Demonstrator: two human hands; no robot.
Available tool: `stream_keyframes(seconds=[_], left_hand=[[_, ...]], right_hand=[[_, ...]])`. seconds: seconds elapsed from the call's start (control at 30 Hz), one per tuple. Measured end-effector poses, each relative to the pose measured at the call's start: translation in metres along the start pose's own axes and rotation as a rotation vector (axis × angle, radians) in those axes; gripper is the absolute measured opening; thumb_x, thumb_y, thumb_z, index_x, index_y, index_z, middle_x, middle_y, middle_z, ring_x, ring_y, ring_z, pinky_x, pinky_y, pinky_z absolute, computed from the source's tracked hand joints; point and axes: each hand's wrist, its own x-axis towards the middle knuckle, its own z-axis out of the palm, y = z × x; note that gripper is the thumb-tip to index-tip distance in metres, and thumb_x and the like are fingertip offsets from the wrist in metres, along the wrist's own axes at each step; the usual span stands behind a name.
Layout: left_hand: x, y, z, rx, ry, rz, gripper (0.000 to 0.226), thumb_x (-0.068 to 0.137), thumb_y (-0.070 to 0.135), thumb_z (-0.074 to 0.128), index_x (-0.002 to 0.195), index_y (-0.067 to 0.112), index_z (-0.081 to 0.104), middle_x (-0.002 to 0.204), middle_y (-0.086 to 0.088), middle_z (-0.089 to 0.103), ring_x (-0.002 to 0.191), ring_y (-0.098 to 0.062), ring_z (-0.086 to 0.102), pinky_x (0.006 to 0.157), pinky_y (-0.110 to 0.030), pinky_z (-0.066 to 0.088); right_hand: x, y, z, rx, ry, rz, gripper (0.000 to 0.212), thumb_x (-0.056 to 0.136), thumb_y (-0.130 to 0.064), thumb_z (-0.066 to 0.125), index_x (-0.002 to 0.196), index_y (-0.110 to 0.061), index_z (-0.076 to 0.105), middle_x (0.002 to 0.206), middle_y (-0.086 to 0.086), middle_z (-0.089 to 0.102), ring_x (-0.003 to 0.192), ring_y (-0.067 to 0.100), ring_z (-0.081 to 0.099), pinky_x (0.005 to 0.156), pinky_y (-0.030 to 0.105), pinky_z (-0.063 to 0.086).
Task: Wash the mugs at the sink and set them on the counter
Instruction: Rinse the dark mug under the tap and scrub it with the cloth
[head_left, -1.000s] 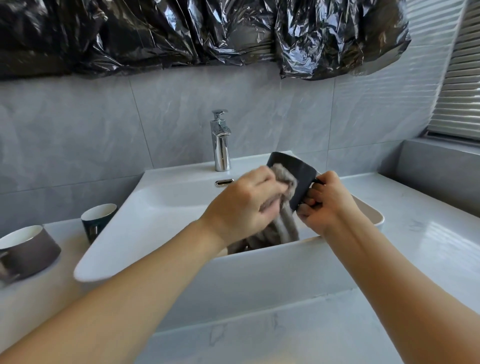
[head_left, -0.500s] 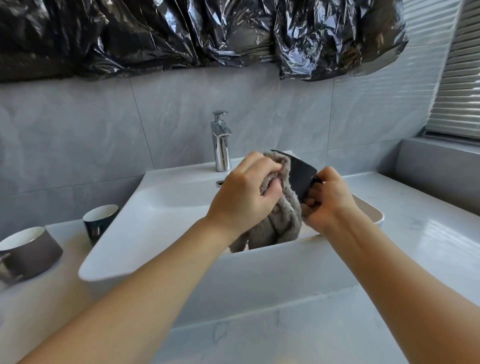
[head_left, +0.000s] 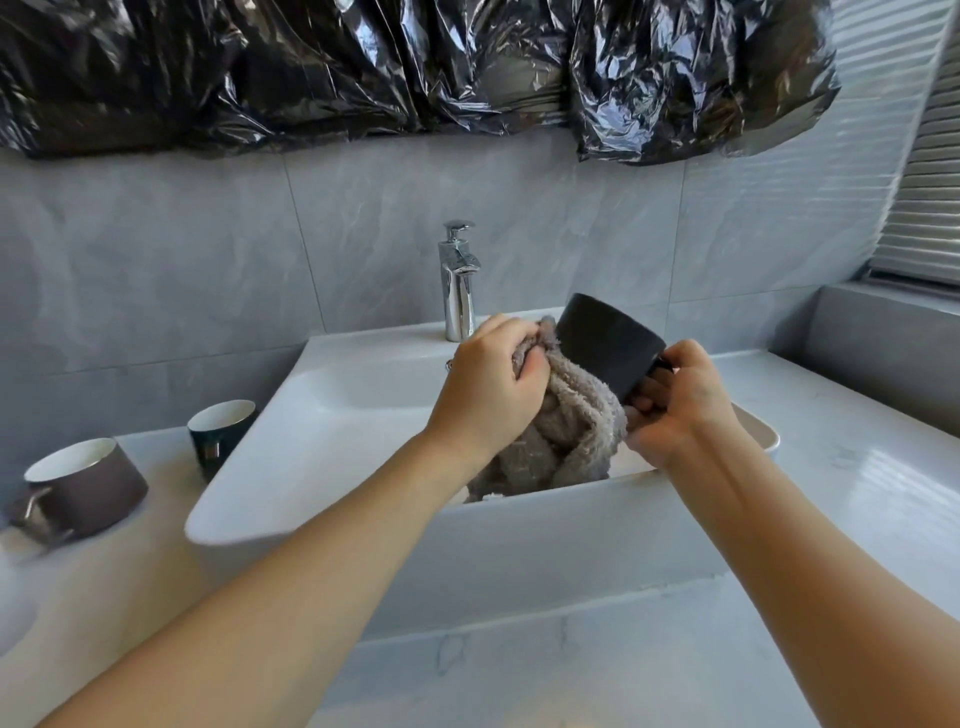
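A black mug (head_left: 610, 340) is held tilted over the white sink (head_left: 332, 447), its mouth turned toward the left. My right hand (head_left: 675, 405) grips it by the handle. My left hand (head_left: 493, 387) is closed on a grey fluffy cloth (head_left: 571, 415), pressed against the mug's mouth; the cloth's loose end hangs down into the basin. On the counter to the left of the sink stand a small dark green mug (head_left: 221, 431) with a white inside and a wider brown mug (head_left: 85, 486).
A chrome tap (head_left: 460, 283) rises behind the basin, no water running. The pale marble counter (head_left: 857, 499) stretches right and in front. Black plastic sheeting (head_left: 415, 67) hangs on the grey tiled wall, and a window blind (head_left: 924, 171) is at far right.
The mug has tipped so more of its dark outside shows. My left hand has shifted the cloth from over the mug to its mouth edge on the left.
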Motion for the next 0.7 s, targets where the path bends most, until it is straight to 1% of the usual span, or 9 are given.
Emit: stream_keyframes(seconds=[0.1,0.2,0.27,0.37,0.43,0.47,0.53,0.6,0.7], left_hand=[[-0.013,-0.006,-0.002,0.0,0.009,-0.066,0.018,0.092,0.006,0.056,0.104,0.005,0.07,0.097,-0.004,0.064,0.086,-0.008,0.053,0.081,-0.014,0.044],[0.011,0.004,-0.005,0.003,0.077,-0.018,0.023,0.094,0.004,0.053,0.11,0.002,0.07,0.098,-0.005,0.06,0.088,-0.011,0.054,0.083,-0.013,0.039],[0.011,0.006,-0.003,0.008,0.045,-0.008,0.022,0.095,0.005,0.052,0.107,0.003,0.07,0.097,-0.005,0.06,0.088,-0.014,0.056,0.083,-0.02,0.043],[-0.014,-0.002,-0.001,0.019,-0.092,-0.185,0.023,0.096,0.007,0.049,0.099,0.006,0.072,0.095,-0.005,0.066,0.087,-0.016,0.058,0.083,-0.031,0.05],[-0.019,-0.006,-0.003,-0.052,-0.075,-0.303,0.026,0.097,0.008,0.048,0.1,0.01,0.074,0.098,-0.004,0.071,0.093,-0.017,0.062,0.085,-0.031,0.051],[-0.016,-0.006,-0.005,-0.077,-0.045,-0.337,0.027,0.098,0.009,0.047,0.103,0.012,0.074,0.1,-0.002,0.072,0.095,-0.017,0.063,0.085,-0.028,0.05],[-0.008,-0.009,-0.009,-0.105,-0.015,-0.388,0.029,0.099,0.009,0.047,0.107,0.015,0.074,0.102,0.0,0.073,0.098,-0.017,0.063,0.084,-0.025,0.047],[-0.004,-0.016,-0.012,-0.124,-0.01,-0.41,0.028,0.099,0.01,0.047,0.105,0.015,0.074,0.1,0.001,0.073,0.097,-0.017,0.065,0.085,-0.029,0.051],[-0.004,-0.017,-0.012,-0.167,0.013,-0.385,0.022,0.098,0.01,0.053,0.103,0.012,0.074,0.099,0.002,0.073,0.097,-0.016,0.066,0.091,-0.032,0.053]], right_hand=[[-0.002,0.003,0.004,-0.043,-0.015,-0.022,0.032,0.083,-0.016,0.041,0.055,-0.022,0.026,0.047,-0.004,0.02,0.044,0.012,0.016,0.043,0.02,0.013],[-0.004,0.005,0.006,-0.079,-0.033,-0.024,0.035,0.082,-0.015,0.041,0.053,-0.023,0.023,0.045,-0.005,0.019,0.043,0.012,0.015,0.042,0.019,0.013],[-0.004,0.003,0.003,-0.064,-0.024,-0.028,0.036,0.082,-0.015,0.041,0.052,-0.023,0.022,0.044,-0.005,0.018,0.041,0.013,0.016,0.041,0.018,0.013],[0.001,0.001,0.001,-0.061,-0.038,-0.056,0.036,0.083,-0.014,0.04,0.052,-0.023,0.024,0.044,-0.005,0.019,0.041,0.011,0.015,0.038,0.017,0.013],[0.005,0.003,0.002,-0.095,-0.098,-0.082,0.037,0.086,-0.013,0.042,0.054,-0.023,0.026,0.046,-0.006,0.021,0.044,0.011,0.017,0.036,0.017,0.013],[0.005,0.004,0.003,-0.124,-0.139,-0.1,0.039,0.09,-0.013,0.045,0.055,-0.022,0.029,0.046,-0.005,0.025,0.046,0.011,0.021,0.035,0.018,0.016],[0.001,0.007,0.002,-0.223,-0.246,-0.148,0.039,0.098,-0.02,0.052,0.061,-0.018,0.042,0.05,-0.003,0.04,0.049,0.011,0.039,0.036,0.019,0.035],[-0.008,0.008,0.0,-0.326,-0.371,-0.169,0.033,0.102,-0.027,0.053,0.072,-0.013,0.053,0.06,0.0,0.056,0.057,0.011,0.056,0.048,0.021,0.053],[-0.017,0.01,0.002,-0.347,-0.458,-0.115,0.027,0.102,-0.026,0.052,0.082,-0.009,0.059,0.069,0.002,0.063,0.065,0.013,0.065,0.058,0.025,0.06]])
